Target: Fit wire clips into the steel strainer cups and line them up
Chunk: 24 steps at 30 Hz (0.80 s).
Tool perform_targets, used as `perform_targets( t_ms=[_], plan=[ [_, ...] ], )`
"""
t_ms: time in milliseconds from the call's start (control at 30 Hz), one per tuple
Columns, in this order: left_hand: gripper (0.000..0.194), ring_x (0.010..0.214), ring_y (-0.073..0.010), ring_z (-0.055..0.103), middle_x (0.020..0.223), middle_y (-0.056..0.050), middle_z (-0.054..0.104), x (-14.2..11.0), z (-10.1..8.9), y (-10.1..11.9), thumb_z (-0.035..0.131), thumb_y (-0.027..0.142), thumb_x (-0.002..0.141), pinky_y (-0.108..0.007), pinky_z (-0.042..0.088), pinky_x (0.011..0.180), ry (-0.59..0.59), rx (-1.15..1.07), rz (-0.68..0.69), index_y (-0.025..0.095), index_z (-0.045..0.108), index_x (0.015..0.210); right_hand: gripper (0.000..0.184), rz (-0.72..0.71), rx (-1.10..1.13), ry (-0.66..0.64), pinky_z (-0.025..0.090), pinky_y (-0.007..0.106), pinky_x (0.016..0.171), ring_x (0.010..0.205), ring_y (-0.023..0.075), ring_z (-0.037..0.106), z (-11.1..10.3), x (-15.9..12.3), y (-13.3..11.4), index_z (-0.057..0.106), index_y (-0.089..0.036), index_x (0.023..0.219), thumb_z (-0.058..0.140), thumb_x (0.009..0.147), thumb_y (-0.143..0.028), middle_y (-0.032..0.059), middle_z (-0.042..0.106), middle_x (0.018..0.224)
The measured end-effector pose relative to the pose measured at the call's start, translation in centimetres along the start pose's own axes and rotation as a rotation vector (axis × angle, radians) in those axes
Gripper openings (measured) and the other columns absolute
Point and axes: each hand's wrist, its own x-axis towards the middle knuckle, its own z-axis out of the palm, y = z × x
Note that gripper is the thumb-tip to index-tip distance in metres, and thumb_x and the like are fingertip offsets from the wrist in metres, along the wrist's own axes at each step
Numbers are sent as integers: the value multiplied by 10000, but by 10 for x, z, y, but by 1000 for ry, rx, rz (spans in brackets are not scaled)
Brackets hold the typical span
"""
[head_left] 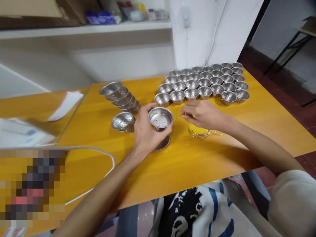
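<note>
My left hand [145, 131] is wrapped round a perforated metal cup [161, 118], its open top facing up. Below that cup, the rim of another round metal piece [163, 143] shows on the table, partly hidden by my hand. Just right of the cup, my right hand [201, 113] pinches a thin wire [177, 117] whose end reaches toward the cup's side. Under my right hand lie several thin wire rings [197, 134]. To the left of my left hand are a leaning stack of perforated cups [116, 92] and a shorter pair of nested cups [122, 121].
Rows of metal cups [191, 94] fill the back right of the yellow table [187, 171]. Papers [27, 131] and a white cable [108, 153] lie at the left. A white shelf [135, 27] with boxes runs above the back edge.
</note>
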Motion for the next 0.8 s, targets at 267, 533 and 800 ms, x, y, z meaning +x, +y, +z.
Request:
perform_targets(
  t_ms=[267,533,800],
  plan=[
    [679,1094,-286,778,1257,-86,772,-25,7,35,913,384,726,-459,627,987,-83,-237,-108,228,615,1316,300,3,150,145,287,309,660,664,140,485,12,0,-6,702,-168,896,517,1111,-267,25,640,767],
    [673,1086,-296,784,1225,-79,776,-27,6,41,929,355,687,-460,634,1001,-132,-251,-144,230,632,1278,306,29,203,171,353,299,701,723,155,577,17,4,-19,763,-165,981,525,1122,-296,52,720,832],
    [676,1039,-279,786,1211,-76,776,-28,7,44,934,385,684,-440,644,942,-137,-277,-207,240,635,1273,312,68,210,170,375,298,716,732,160,583,13,3,-23,780,-169,1004,519,1122,-291,57,734,841]
  ],
)
